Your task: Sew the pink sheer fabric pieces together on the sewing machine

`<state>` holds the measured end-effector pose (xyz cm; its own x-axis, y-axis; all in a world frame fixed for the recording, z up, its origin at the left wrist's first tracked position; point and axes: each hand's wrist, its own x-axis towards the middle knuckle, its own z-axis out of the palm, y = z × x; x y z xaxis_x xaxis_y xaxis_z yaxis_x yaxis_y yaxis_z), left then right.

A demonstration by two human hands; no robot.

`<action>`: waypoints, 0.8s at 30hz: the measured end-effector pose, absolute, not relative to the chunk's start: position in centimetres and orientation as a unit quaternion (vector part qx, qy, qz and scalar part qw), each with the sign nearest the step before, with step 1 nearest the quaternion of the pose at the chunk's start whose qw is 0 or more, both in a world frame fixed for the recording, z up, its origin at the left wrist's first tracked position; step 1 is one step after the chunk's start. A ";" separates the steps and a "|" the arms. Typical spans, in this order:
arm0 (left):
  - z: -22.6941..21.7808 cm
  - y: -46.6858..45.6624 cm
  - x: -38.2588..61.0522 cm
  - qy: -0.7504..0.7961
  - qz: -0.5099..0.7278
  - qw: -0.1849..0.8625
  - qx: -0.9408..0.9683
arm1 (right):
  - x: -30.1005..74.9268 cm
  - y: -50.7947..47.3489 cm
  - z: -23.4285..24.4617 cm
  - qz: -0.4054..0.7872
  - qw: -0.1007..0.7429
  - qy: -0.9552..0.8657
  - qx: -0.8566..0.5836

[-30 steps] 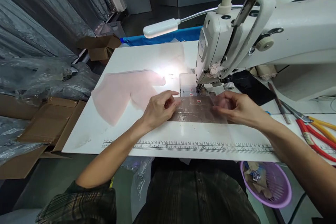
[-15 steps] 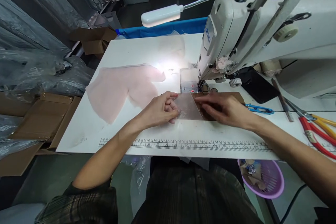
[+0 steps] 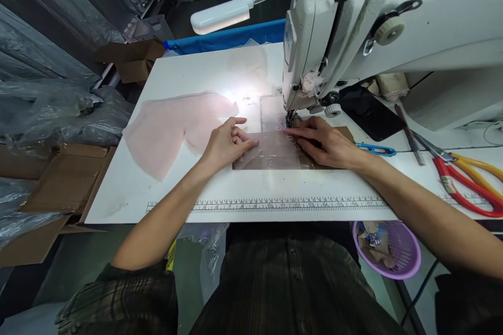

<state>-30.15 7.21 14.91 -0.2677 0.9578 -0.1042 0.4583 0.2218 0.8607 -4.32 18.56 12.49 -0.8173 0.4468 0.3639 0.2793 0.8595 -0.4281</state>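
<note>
A thin, translucent brownish sheet (image 3: 271, 154) lies flat on the white sewing table (image 3: 188, 70), just in front of the needle of the white sewing machine (image 3: 353, 26). My left hand (image 3: 226, 141) rests on the sheet's left end, fingers stretched out flat, index finger raised a little. My right hand (image 3: 326, 141) lies on the sheet's right part, fingers flat and pointing left toward the presser foot (image 3: 293, 119). Neither hand grips anything.
A pale pink fabric piece (image 3: 168, 125) lies to the left under the lamp (image 3: 220, 14). Blue thread snips (image 3: 375, 149), red-and-yellow shears (image 3: 467, 178) and a black phone (image 3: 367, 110) lie at the right. A printed ruler (image 3: 275, 205) runs along the front edge. A purple basket (image 3: 389, 248) hangs below. Cardboard boxes (image 3: 58, 183) stand left.
Both hands slid the sheet up to the needle. My right hand moved left across the sheet and now lies flat by the presser foot; my left hand's fingers have straightened.
</note>
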 end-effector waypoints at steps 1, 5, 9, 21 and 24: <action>14.9 7.3 -30.4 0.704 0.373 0.356 0.489 | -4.1 18.5 12.7 0.207 0.231 -0.930 -0.196; 15.0 7.6 -31.3 0.700 0.390 0.386 0.457 | -3.8 18.7 12.8 0.230 0.241 -0.930 -0.157; 15.3 7.4 -31.0 0.698 0.398 0.385 0.454 | -4.0 18.8 12.2 0.212 0.259 -0.933 -0.132; 14.6 7.3 -29.9 0.725 0.366 0.276 0.514 | -4.1 18.8 11.9 0.227 0.266 -0.926 -0.140; 14.9 7.2 -29.9 0.729 0.341 0.174 0.568 | -4.2 18.7 11.7 0.223 0.267 -0.926 -0.149</action>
<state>-29.91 7.20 14.88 -0.2953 0.9460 0.1334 0.7088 0.1234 0.6946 -4.18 18.68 11.74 -0.8131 0.3955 0.4272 0.1571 0.8557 -0.4930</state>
